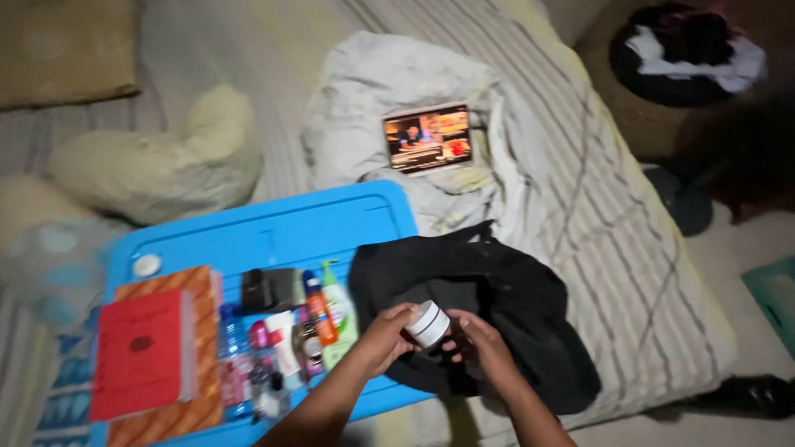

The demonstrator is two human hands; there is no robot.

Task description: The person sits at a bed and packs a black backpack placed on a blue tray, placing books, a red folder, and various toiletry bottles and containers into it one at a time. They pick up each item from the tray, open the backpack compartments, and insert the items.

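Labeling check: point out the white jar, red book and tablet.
white jar (428,324), head view, on its side wall between both hands
red book (141,355), head view, middle of the cover
tablet (426,138), head view, centre of the lit screen

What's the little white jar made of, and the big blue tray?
The white jar, held by both hands, looks like smooth plastic, though glass is possible: its side shines faintly. The blue tray looks like hard moulded plastic, with even colour and rounded corners.

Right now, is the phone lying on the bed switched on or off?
On. The phone lies face up on the crumpled sheet, its screen lit with a colourful picture.
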